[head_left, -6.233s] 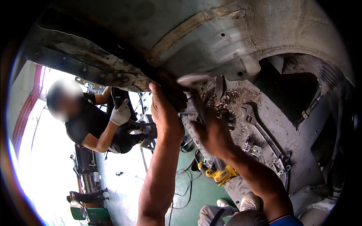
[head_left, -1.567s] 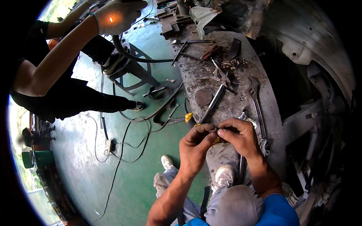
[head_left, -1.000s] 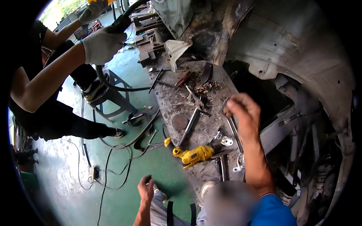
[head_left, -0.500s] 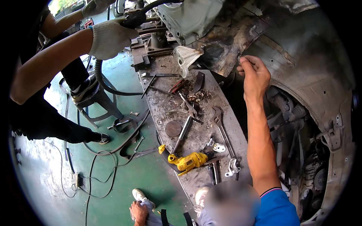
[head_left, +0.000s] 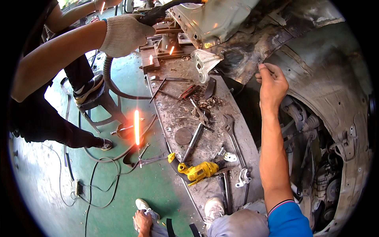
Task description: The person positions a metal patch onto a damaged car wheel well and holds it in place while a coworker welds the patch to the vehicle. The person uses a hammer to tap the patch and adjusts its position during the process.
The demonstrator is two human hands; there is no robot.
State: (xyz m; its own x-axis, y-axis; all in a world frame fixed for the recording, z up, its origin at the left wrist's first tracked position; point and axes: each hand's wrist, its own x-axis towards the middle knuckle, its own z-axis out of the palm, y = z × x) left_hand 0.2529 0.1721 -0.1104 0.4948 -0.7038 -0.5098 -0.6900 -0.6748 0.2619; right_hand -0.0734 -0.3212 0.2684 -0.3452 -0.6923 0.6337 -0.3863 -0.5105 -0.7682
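Observation:
My right hand [head_left: 273, 81] is raised to the rusty, torn sheet metal [head_left: 258, 63] of a car body, above the wheel arch. Its thumb and fingers are closed in a pinch at the metal's surface; whatever is between them is too small to make out. At the lower edge, my left hand [head_left: 143, 222] lies over my grey-trousered leg, fingers stretched out and holding nothing. Under the right arm is a metal bench [head_left: 167, 118] bearing a yellow power tool [head_left: 199, 171], an adjustable wrench [head_left: 229, 123], locking pliers [head_left: 200, 112] and a hammer [head_left: 227, 189].
At the upper left, a co-worker's gloved hand [head_left: 125, 35] grips a thick black cable handle [head_left: 152, 16]; that person's foot rests on a stool [head_left: 106, 100]. Glowing orange streaks [head_left: 137, 128] fly over the green floor [head_left: 166, 209], where cables and straps lie. A pale bracket [head_left: 204, 63] juts over the bench.
Bright orange spark streaks have appeared at the upper left and over the floor. The view has shifted slightly. My right hand keeps its pinch at the metal; my left stays on my leg.

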